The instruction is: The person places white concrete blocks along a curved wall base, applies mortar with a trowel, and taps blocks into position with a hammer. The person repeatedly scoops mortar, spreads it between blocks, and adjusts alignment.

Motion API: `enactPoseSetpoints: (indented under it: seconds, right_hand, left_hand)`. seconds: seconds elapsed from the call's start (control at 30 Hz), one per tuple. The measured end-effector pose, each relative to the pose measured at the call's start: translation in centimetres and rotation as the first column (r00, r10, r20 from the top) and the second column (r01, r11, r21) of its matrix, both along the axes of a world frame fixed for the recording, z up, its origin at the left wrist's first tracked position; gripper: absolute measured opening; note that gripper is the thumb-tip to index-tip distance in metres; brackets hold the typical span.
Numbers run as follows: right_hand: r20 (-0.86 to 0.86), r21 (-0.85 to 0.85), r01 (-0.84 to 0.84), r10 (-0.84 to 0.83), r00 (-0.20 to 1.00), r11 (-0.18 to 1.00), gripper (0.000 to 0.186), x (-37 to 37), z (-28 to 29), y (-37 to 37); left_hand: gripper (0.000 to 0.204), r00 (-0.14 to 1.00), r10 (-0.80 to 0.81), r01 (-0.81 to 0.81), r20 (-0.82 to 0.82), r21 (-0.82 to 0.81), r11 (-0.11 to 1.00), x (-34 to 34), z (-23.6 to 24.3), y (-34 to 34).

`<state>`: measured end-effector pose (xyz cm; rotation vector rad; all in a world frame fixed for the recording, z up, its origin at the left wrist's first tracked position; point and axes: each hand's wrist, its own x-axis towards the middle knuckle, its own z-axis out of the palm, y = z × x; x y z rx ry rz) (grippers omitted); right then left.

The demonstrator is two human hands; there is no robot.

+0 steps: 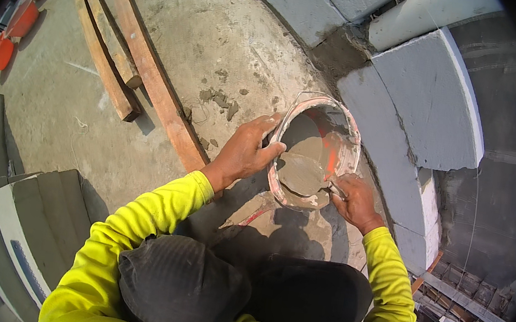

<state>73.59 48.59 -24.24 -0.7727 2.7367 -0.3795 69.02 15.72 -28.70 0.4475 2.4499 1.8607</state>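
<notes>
A round bucket [355, 133], its rim and inner wall crusted with grey and showing orange patches, stands on the concrete in front of me. Wet grey mortar [305, 136] lies inside it. My left hand [248, 147] grips the bucket's left rim, thumb over the edge. With fingers closed, my right hand [356, 201] holds a trowel at the bucket's near right side. The trowel's blade [301, 175] is coated in mortar and lies within the bucket's mouth; its handle is mostly hidden by my fingers. A thin wire handle stands up at the far rim.
To the right runs a low wall of pale blocks [389, 145], with a pipe [430, 18] crossing it and a drop beyond. Timber lengths [149, 51] lie at left. Orange basins [23, 17] sit far left; stacked blocks [37, 224] stand near left. Mortar lumps [219, 99] dot the floor.
</notes>
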Motion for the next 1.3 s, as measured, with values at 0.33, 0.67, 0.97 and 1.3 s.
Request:
enactPoseSetpoints:
  seconds: [0.33,0.67,0.97,1.3]
  right_hand:
    - [0.166,-0.455,0.432,-0.402,0.900,0.779,0.022,-3.0,2.1,-4.3]
    - [0.361,-0.493,0.655,-0.550,0.753,0.573,0.051,-21.8,2.5,-8.8]
    - [0.350,-0.587,0.680,-0.620,0.702,0.438,0.057,-20.4,4.5,-11.1]
    - [0.224,-0.508,0.644,-0.634,0.740,0.572,0.058,-21.9,3.5,-11.6]
  left_hand:
    - [0.049,0.989,0.078,-0.063,0.125,-0.120,0.991,-1.4,-2.8,-6.2]
    - [0.039,0.963,0.264,-0.267,-0.058,-0.345,0.900,-0.2,-6.9,-11.3]
    - [0.035,0.954,0.247,-0.292,-0.168,-0.350,0.890,0.0,-8.1,-11.4]
    - [0.034,0.937,0.260,-0.329,-0.234,-0.334,0.883,0.2,-7.8,-11.6]
